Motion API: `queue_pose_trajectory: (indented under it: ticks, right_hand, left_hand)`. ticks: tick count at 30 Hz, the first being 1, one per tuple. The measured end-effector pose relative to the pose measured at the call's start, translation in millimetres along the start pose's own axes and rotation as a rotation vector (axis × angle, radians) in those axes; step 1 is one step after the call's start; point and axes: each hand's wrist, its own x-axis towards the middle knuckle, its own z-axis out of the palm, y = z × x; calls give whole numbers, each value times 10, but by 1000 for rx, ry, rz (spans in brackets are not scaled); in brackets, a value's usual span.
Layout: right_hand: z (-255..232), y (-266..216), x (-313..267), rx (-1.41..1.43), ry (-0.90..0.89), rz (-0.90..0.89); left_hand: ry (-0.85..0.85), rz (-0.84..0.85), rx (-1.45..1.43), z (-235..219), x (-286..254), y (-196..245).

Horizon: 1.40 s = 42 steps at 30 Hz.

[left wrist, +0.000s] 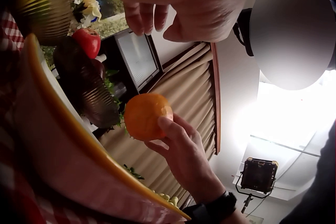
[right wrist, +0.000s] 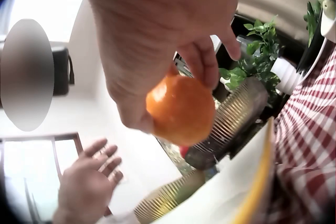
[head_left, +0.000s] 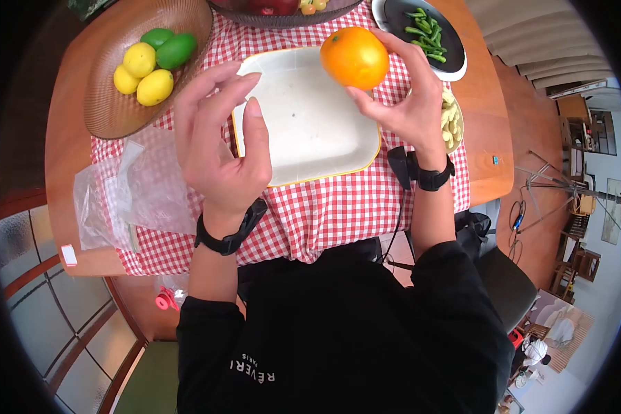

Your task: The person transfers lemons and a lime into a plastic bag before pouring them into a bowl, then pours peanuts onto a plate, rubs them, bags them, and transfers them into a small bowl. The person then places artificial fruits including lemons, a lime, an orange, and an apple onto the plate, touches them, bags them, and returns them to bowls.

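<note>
In the head view an orange (head_left: 355, 58) is pinched between the thumb and fingers of the right hand (head_left: 410, 103), above the right back corner of a white dish (head_left: 303, 124) with a yellow rim. The left hand (head_left: 224, 138) is raised over the dish's left edge, fingers loosely bent and apart, with nothing in it. The left wrist view shows the orange (left wrist: 148, 116) in the right hand (left wrist: 186, 155), higher than the dish rim. In the right wrist view the orange (right wrist: 181, 109) sits under the right hand (right wrist: 173, 35), and the left hand (right wrist: 89, 187) is well apart from it.
A ribbed brown bowl (head_left: 100, 103) holds lemons and green fruits at the left. Behind the dish stands a bowl (head_left: 283, 19) of fruit. A dark plate (head_left: 455, 52) of green peppers and a plate of pale pieces (head_left: 451, 124) lie right. Plastic bags (head_left: 152, 186) lie front left.
</note>
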Motion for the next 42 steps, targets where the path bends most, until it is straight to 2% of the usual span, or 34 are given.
queue_pose_trajectory:
  ticks: [1,3,4,7,9,10,12,13,14,17,18,20,21,22,24,26,28,30,32,36,38,42]
  right_hand:
    - [17,5,5,0,9,-8]
    - [75,-5,10,353,330,47]
    - [107,-40,34,484,398,59]
    - [67,-31,-18,384,317,24]
    - [-9,-93,17,-99,-183,-20]
    - [-2,-82,-10,-95,-189,-27]
    - [90,-43,-28,184,238,-1]
    - [166,-97,-13,460,406,116]
    - [161,-188,19,530,449,138]
    - [41,-155,23,87,-28,119]
    - [59,-144,21,89,-25,105]
    - [125,-83,-19,344,313,200]
    - [120,-76,-14,516,386,243]
    - [87,-135,17,616,379,299]
    - [16,-297,6,607,228,342]
    - [-22,-534,-82,503,99,378]
    - [74,-745,-249,629,48,429]
    - [176,-1027,-350,631,-57,418]
    - [349,-1246,-398,627,-87,328]
    - [582,-1537,-400,593,-251,258]
    - [637,-1645,-404,579,-261,203]
    - [789,-1818,-360,603,-263,93]
  left_hand:
    - [4,11,2,3,12,1]
    - [15,5,5,-2,11,-6]
    - [18,17,12,-2,17,-5]
    - [36,25,-37,13,20,2]
    - [31,58,-38,31,24,15]
    - [27,87,-41,29,11,35]
    - [11,114,-26,22,-7,103]
    - [-21,147,-21,4,-6,143]
    - [-9,154,2,-9,-10,158]
    - [-43,268,-13,-26,77,222]
    - [-84,252,-6,-42,101,278]
    - [-101,210,13,-100,137,454]
    - [-196,185,52,-173,152,571]
    - [-300,161,89,-274,145,672]
    - [-341,118,111,-478,28,809]
    - [-278,-7,230,-681,-173,822]
    - [-212,-42,374,-881,-374,677]
    - [-198,-69,454,-1065,-499,565]
    - [-231,-196,650,-1202,-593,500]
    - [-186,-197,638,-1345,-838,325]
    - [-92,-208,589,-1395,-826,341]
    - [-45,-175,505,-1474,-691,459]
